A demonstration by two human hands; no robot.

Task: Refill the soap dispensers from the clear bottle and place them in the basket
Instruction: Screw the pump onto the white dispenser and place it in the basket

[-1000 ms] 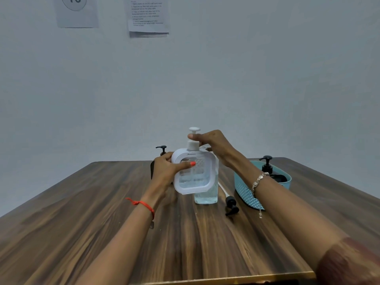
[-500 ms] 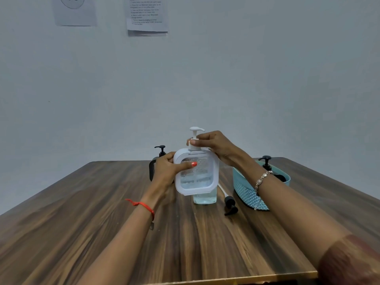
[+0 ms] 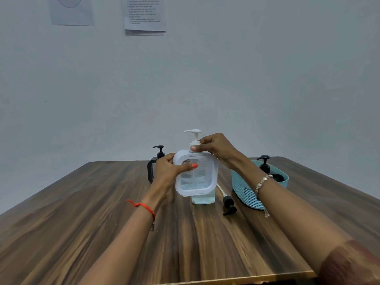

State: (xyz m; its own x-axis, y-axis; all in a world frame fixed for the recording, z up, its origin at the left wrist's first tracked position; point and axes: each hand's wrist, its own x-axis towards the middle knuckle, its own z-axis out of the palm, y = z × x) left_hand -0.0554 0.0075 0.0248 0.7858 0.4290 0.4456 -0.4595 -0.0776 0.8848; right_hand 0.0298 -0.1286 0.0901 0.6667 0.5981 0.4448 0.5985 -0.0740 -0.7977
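Note:
A white soap dispenser [image 3: 196,177] with a clear window is held above the table. My left hand [image 3: 168,171] grips its left side. My right hand [image 3: 216,148] pinches the collar of its white pump [image 3: 193,136]. Right behind and below it stands the clear bottle [image 3: 203,199], only its liquid-filled bottom showing. A black dispenser [image 3: 153,167] stands at the back left, partly hidden by my left hand. Another black dispenser [image 3: 265,164] sits inside the teal basket [image 3: 244,188] on the right.
A loose black pump head with a white tube [image 3: 228,204] lies on the wooden table [image 3: 82,212] between the clear bottle and the basket. The table's front edge runs along the bottom. Two paper sheets hang on the wall.
The pump nozzle has turned from facing me to pointing left under my right hand's fingers. The dispenser stays in my left hand at about the same spot.

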